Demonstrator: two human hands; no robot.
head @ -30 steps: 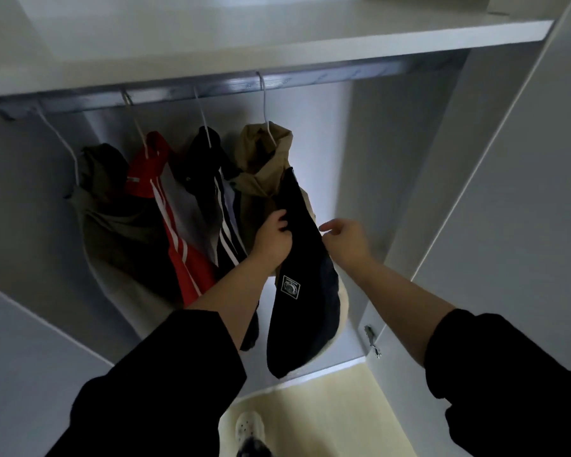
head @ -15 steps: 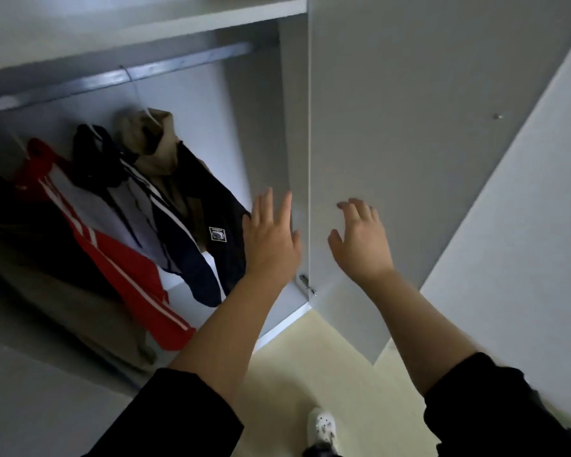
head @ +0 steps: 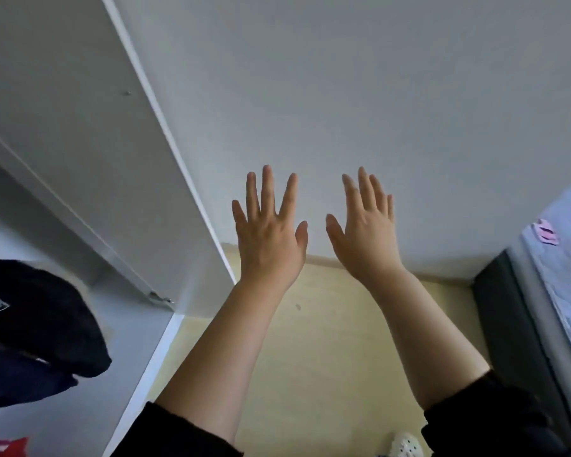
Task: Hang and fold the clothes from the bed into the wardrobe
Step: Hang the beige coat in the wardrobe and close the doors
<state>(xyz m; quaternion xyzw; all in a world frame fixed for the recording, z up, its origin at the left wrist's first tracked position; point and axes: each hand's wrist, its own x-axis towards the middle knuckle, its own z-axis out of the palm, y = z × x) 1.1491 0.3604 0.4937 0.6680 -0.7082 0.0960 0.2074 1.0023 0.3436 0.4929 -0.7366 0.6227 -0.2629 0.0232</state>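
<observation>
Both empty: left hand [head: 267,235], right hand [head: 363,235], fingers [head: 267,189] spread; dark garment [head: 37,331] (in wardrobe [head: 129,357]) well left of fingers.

The wardrobe [head: 80,127] is showing pale grey, the garment [head: 47,331] black with a white patch; the floor [head: 327,357] is looking pale yellow, the bed [head: 564,275] lilac.

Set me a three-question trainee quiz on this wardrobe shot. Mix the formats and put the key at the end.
1. True or false: the left hand and the right hand both hold nothing.
2. Where does the dark garment show? A) lower left, in the wardrobe B) top centre C) in the right hand
3. Fill in: the small item lying on the bed is coloured ___.
Key: 1 true; 2 A; 3 pink.
</observation>
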